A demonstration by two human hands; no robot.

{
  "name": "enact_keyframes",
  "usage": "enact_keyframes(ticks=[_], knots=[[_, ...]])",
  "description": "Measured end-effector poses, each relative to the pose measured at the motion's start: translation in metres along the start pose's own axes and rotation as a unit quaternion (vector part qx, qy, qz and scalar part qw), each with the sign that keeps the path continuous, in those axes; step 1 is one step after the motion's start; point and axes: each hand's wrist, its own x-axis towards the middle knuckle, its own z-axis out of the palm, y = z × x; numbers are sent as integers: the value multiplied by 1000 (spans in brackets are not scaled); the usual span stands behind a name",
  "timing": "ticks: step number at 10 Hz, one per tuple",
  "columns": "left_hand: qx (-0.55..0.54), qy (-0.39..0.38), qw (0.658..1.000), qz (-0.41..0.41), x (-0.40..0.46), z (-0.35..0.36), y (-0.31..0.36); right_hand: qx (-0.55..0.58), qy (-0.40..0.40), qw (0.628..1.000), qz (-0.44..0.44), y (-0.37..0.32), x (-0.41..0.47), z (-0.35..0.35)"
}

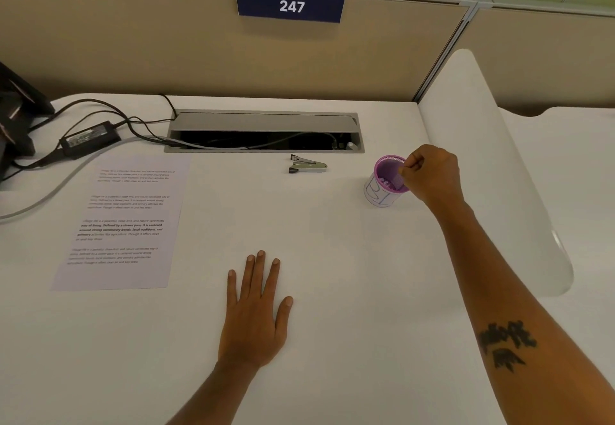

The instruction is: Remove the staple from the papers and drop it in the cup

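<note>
The right hand (431, 173) is stretched out over the far right part of the white desk (332, 291), and its curled fingers (410, 165) are pressed together just above the open mouth of the purple mesh cup (386, 182). The fingertips seem to pinch something, but the staple itself is too small to see, so I cannot tell if it is between them or already inside the cup. The cup stands upright, with a white paper band around its lower part, and the hand touches or nearly touches its right rim. The left hand (254, 311) lies flat on the desk near the person, palm down, fingers straight and a little spread, holding nothing. The papers (123, 221) lie flat on the left side of the desk, well apart from both hands. A small stapler (307, 164) lies between the papers and the cup, near the open cable tray (264, 131).
</note>
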Motion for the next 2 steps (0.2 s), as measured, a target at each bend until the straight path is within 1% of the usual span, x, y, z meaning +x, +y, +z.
enact_keyframes(ticks=[1, 2], knots=[[-5, 6, 1000, 5, 0, -4, 1, 27, 8, 1000, 7, 1, -9, -3], [-9, 15, 1000, 8, -1, -4, 3, 64, 38, 997, -14, 2, -25, -5]])
